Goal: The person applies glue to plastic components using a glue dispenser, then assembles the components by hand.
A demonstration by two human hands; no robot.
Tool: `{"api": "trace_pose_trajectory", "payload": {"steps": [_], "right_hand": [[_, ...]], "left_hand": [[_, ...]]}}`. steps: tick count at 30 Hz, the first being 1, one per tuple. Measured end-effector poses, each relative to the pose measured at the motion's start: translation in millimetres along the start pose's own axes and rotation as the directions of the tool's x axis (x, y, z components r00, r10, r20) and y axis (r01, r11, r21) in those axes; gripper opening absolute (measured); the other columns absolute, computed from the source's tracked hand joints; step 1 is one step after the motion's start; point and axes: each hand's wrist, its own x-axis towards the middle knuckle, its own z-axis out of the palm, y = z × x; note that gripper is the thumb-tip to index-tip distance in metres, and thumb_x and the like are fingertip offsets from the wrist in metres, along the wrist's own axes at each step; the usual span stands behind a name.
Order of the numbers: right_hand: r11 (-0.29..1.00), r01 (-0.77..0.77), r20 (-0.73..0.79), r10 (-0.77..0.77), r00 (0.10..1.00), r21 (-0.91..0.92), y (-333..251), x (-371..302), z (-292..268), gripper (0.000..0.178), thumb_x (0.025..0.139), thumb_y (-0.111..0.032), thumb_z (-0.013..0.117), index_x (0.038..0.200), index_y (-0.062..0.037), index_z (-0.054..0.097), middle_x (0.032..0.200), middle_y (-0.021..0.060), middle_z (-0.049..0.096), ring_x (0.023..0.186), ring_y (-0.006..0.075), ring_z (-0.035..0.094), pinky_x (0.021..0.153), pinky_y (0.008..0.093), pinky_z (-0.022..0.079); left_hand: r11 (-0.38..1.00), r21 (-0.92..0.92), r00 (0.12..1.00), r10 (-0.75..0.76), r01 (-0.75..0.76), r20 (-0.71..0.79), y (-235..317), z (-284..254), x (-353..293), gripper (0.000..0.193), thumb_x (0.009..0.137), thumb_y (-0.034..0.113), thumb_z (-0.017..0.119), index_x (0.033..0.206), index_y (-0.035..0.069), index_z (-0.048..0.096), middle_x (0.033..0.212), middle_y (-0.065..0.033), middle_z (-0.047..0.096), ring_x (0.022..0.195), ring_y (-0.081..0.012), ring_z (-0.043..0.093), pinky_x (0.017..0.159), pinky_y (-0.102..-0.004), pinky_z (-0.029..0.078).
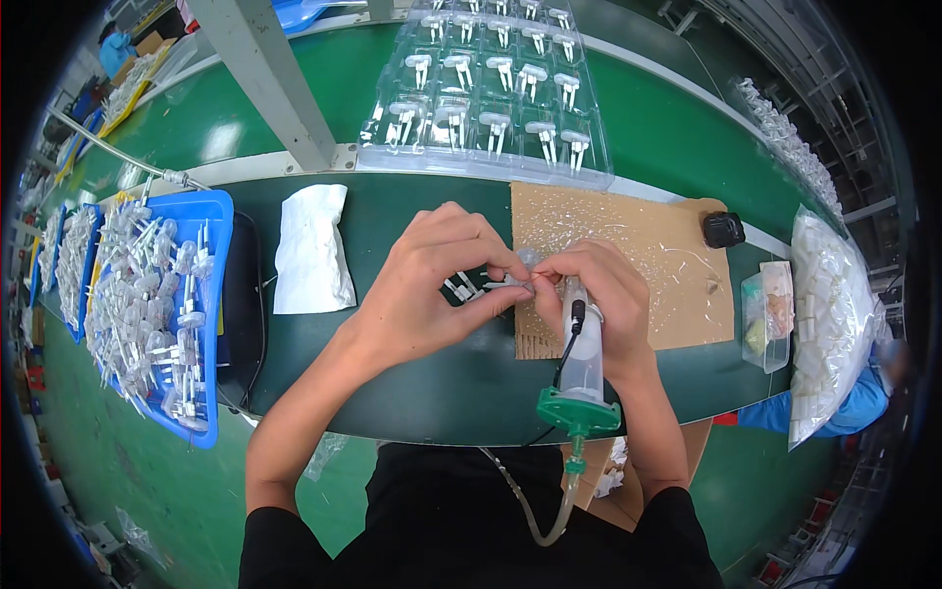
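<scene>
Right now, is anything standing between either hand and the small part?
Nothing visible does: the left hand and right hand both have their fingertips on the small part. The syringe in the right hand lies off to the near side.

Your cardboard sheet (677,294) is tan, speckled with whitish flecks (579,211). At its left edge, your syringe (586,361) is translucent with a green cap (577,412), and your small part (530,257) is translucent grey. Left of the cardboard sheet you have a white cloth (312,250) and, farther left, a bright blue bin (224,265); beyond the cardboard sheet, a clear tray (471,162) patterned with rows of white pieces (500,71).
</scene>
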Motion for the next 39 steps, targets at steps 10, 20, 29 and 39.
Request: {"api": "trace_pose_trajectory", "payload": {"steps": [10,20,29,39], "right_hand": [[1.000,0.000,0.094,0.001,0.996,-0.003,0.4,-2.2,2.0,0.023,0.057,-0.002,0.068,0.077,-0.0059,0.057,0.066,0.0052,0.058,0.060,0.0232,0.057,0.061,0.0328,0.044],[0.992,-0.122,-0.067,0.124,0.990,0.031,-8.6,-3.0,4.5,0.020,0.064,0.005,0.067,0.080,-0.0046,0.059,0.066,0.0057,0.059,0.058,0.0219,0.058,0.057,0.0295,0.044],[0.947,-0.318,-0.004,0.318,0.948,0.053,-11.5,-3.9,-7.1,0.013,0.073,0.004,0.063,0.082,-0.0036,0.058,0.071,0.0087,0.062,0.067,0.0192,0.062,0.067,0.0307,0.048],[0.786,-0.422,-0.224,0.558,0.799,0.453,20.8,-4.8,-26.4,0.016,0.090,-0.013,0.052,0.086,0.0019,0.047,0.079,0.0165,0.065,0.062,0.0166,0.062,0.054,0.0256,0.051]], "left_hand": [[0.994,-0.049,0.991,-0.087,0.093,0.103,3.5,-1.0,0.1,0.013,0.064,0.002,0.072,0.076,0.007,0.066,0.077,-0.0021,0.056,0.074,-0.0174,0.051,0.068,-0.0271,0.041],[0.993,0.084,0.994,0.085,-0.079,-0.070,-3.7,6.6,-6.5,0.049,0.058,0.012,0.081,0.102,0.006,0.062,0.101,-0.0060,0.062,0.093,-0.0228,0.058,0.076,-0.0311,0.044],[0.994,-0.099,0.994,-0.052,0.043,-0.092,-4.4,10.4,-10.6,0.031,0.068,0.002,0.073,0.098,0.004,0.065,0.097,-0.0089,0.066,0.088,-0.0188,0.062,0.077,-0.0292,0.046],[0.198,-0.882,0.802,-0.533,0.428,0.270,-23.3,7.8,-13.0,0.038,0.092,0.027,0.052,0.120,0.000,0.052,0.101,-0.0058,0.061,0.084,-0.0119,0.056,0.081,-0.0283,0.046]]}}
